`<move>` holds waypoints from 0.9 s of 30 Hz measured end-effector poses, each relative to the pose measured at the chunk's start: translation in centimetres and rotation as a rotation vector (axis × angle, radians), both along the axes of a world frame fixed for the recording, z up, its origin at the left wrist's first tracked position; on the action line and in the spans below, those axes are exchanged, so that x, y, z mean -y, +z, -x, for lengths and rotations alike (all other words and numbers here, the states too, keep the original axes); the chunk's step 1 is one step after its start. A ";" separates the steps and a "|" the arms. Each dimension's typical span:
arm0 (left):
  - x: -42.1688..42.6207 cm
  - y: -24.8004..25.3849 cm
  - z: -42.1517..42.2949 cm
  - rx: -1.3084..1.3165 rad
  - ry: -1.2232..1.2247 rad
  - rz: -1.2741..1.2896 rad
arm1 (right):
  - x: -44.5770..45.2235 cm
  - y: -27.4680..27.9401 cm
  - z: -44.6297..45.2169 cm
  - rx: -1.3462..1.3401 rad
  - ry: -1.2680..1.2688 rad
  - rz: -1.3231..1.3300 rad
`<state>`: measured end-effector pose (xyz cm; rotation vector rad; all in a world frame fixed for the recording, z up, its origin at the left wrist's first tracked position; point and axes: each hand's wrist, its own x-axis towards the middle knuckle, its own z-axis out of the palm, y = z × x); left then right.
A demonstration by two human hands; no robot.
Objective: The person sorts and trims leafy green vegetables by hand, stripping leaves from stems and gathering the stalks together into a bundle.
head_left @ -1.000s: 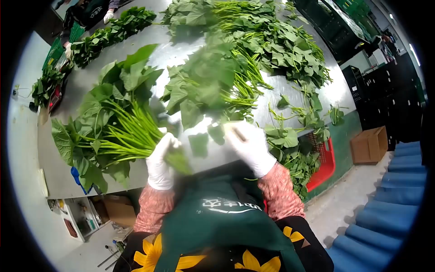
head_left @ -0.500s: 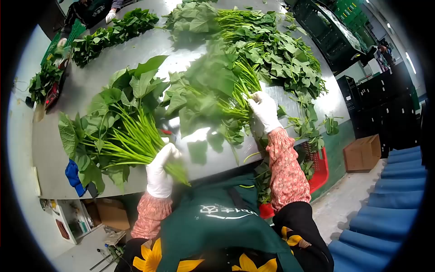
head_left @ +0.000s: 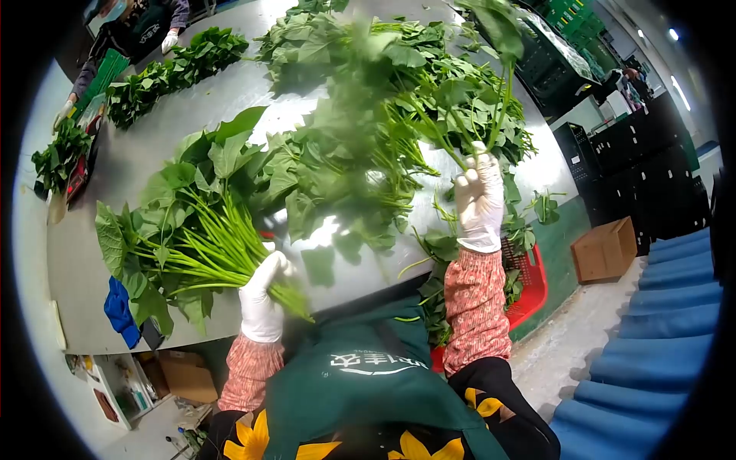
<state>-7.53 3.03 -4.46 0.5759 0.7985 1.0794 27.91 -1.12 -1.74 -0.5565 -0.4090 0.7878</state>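
Note:
My left hand (head_left: 264,295), in a white glove, is wrapped round a thick bunch of leafy green stems (head_left: 211,238) at the table's near left. The leaves point left and away, and the cut ends stick out below my fist. My right hand (head_left: 480,195), gloved too, is raised at the right with its fingers closed on a few long leafy stems (head_left: 502,107) that stand up from it. Between my hands a loose heap of leafy greens (head_left: 307,172) lies on the metal table (head_left: 172,123), partly blurred.
More greens (head_left: 452,69) are piled at the back right. A red basket (head_left: 533,287) stands below the table edge by my right sleeve. Across the table, a co-worker with gloved hands (head_left: 170,40) is beside a row of greens (head_left: 180,73). A blue object (head_left: 120,310) lies at the left edge.
My right hand has moved from the heap's stems up and to the right, and now holds a few stems upright. My left hand keeps its bunch, almost unmoved.

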 end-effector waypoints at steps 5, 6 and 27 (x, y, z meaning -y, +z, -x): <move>0.5 0.6 -0.2 -0.010 0.007 0.015 | 0.5 -5.2 0.5 0.833 0.085 0.886; 0.4 0.4 -0.1 -0.024 0.011 0.012 | 1.0 -5.2 0.0 0.781 0.210 0.933; 3.5 2.8 -3.8 -0.032 -0.258 0.040 | 5.9 1.1 16.3 1.790 0.051 0.516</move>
